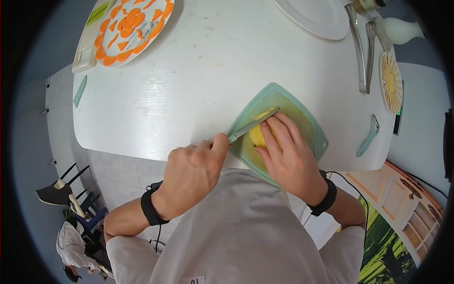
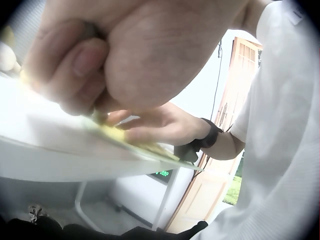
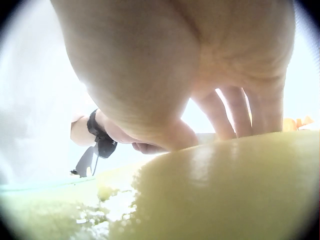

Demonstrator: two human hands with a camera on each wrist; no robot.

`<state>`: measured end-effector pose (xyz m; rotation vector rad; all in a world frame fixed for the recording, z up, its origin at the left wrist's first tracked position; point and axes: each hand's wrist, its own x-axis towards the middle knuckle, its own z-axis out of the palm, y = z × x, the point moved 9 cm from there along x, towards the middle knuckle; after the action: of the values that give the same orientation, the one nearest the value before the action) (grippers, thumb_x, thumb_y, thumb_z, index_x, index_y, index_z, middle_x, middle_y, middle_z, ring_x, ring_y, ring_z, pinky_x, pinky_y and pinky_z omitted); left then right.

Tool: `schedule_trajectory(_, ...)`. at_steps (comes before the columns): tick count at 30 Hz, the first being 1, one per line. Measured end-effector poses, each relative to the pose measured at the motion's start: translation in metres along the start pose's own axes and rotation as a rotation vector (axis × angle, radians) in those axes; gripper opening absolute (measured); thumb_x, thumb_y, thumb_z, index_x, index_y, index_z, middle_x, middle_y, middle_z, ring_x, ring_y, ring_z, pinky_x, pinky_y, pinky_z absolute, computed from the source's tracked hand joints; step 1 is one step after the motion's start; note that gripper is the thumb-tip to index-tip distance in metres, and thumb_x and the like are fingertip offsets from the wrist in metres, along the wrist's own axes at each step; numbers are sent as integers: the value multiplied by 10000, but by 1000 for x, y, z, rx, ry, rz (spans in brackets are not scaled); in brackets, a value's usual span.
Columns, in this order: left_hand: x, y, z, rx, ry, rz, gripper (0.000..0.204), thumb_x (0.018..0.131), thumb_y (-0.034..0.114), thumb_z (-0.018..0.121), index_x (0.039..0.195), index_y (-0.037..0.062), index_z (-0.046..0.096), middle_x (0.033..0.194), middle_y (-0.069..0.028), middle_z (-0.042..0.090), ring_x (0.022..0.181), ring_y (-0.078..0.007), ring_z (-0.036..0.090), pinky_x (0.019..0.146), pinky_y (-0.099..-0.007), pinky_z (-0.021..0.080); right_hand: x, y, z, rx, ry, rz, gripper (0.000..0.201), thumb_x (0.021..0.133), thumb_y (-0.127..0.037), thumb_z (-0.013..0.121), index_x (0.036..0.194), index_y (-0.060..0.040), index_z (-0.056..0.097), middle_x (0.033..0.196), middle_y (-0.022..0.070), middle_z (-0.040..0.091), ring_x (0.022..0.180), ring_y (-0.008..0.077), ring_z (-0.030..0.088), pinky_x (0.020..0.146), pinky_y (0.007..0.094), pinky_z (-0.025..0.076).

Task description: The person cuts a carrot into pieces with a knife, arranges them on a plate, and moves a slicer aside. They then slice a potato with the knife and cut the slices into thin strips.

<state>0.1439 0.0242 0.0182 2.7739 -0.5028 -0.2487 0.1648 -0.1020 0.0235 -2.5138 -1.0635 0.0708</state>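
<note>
Knife point(image 1: 255, 124) gripped in the curled left hand point(image 1: 194, 165), blade against peeled yellow piece point(image 1: 257, 137) | right hand point(image 1: 295, 163) holding that piece between thumb and fingers on green cutting board point(image 1: 283, 98) | step: apparently slicing | next stroke likely calls for fingertips clear of edge

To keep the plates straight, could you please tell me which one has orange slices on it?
The plate at the head view's upper left; it alone has orange slices ringing its rim.
</note>
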Motion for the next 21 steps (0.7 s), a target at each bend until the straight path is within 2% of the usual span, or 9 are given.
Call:
schedule_trajectory(3,1,0,-6,-10,26,-43,222,936,105,653,806,64,478,533,-63,439,401,-240,483,393,-363,376,0,0,0,-12,-5,-1,472,859,-139,723,1211,147,591,1251,232,542,1265,386,487,1085,468,452)
schedule_trajectory(9,-2,1,-4,19,48,-35,224,929,105,658,804,69,476,530,-55,429,398,-225,480,390,-358,374,-1,0,1,-33,-17,1,479,867,-153,719,1222,141,590,1271,233,535,1267,386,483,1088,469,452)
schedule_trajectory(21,1,0,-5,-31,21,-49,227,954,119,643,810,69,475,532,-64,442,405,-248,492,400,-368,387,-1,0,1,-30,-12,5,472,869,-151,717,1215,143,588,1282,241,526,1248,388,501,1083,467,456)
